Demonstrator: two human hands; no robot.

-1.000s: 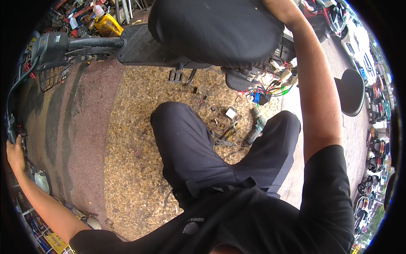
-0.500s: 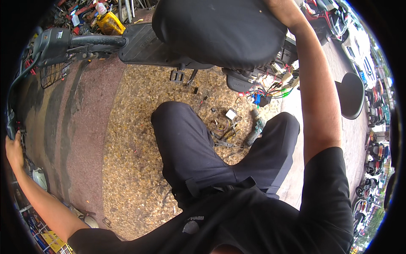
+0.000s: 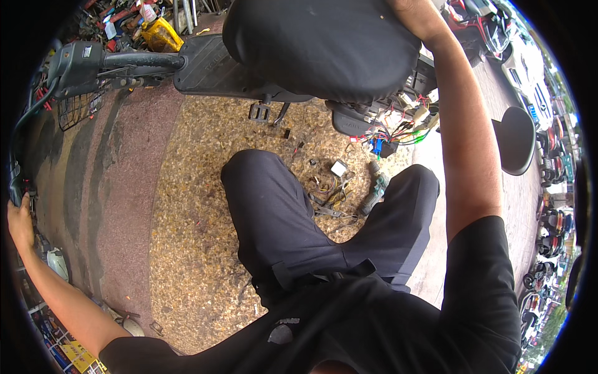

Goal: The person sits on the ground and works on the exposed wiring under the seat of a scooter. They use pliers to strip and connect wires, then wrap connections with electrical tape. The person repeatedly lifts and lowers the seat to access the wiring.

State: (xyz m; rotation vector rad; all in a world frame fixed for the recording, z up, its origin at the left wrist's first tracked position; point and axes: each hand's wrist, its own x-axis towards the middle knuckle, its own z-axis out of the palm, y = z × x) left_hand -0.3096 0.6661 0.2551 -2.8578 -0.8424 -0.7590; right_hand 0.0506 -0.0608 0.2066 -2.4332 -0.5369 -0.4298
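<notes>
At the far left rim, my left hand (image 3: 21, 225) is closed round the end of the black handlebar (image 3: 15, 187) of an electric scooter. My right arm reaches up to the top of the picture. There my right hand (image 3: 416, 17) lies against the back edge of the scooter's black seat (image 3: 324, 47), and its fingers are cut off or hidden. Below the rear of the seat, a bunch of loose coloured wires and connectors (image 3: 389, 134) hangs out. A pedal (image 3: 259, 112) sticks out under the dark footboard (image 3: 208, 65).
Between my knees, a green-and-black power tool (image 3: 375, 193), a small white block (image 3: 338, 168) and loose wiring (image 3: 330, 199) lie on pebbled ground. A yellow jug (image 3: 163, 35) stands among clutter at upper left. Parked scooters (image 3: 551, 224) line the right side.
The picture has shifted very slightly. Both hands stay where they were, and nothing has been taken hold of or let go.
</notes>
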